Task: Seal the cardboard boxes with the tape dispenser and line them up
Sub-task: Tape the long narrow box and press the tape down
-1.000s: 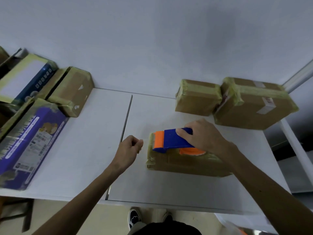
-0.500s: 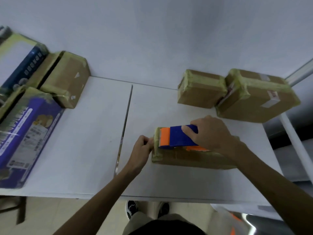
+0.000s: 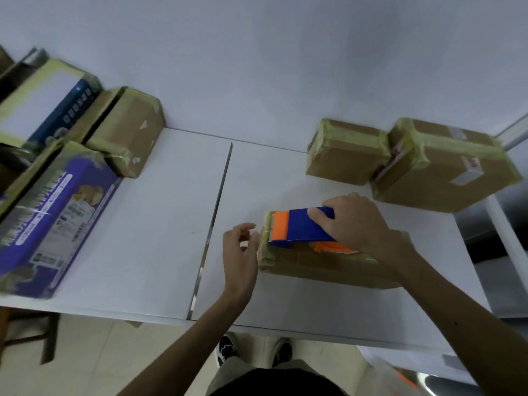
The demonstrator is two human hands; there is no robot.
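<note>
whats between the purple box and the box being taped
Head view: bare tabletop crossed by a thin metal seam, then the left hand beside the taped box.

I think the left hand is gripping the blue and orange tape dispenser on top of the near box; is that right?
Not quite: the head view shows the right hand gripping the tape dispenser on top of the near box; the left hand holds nothing.
</note>
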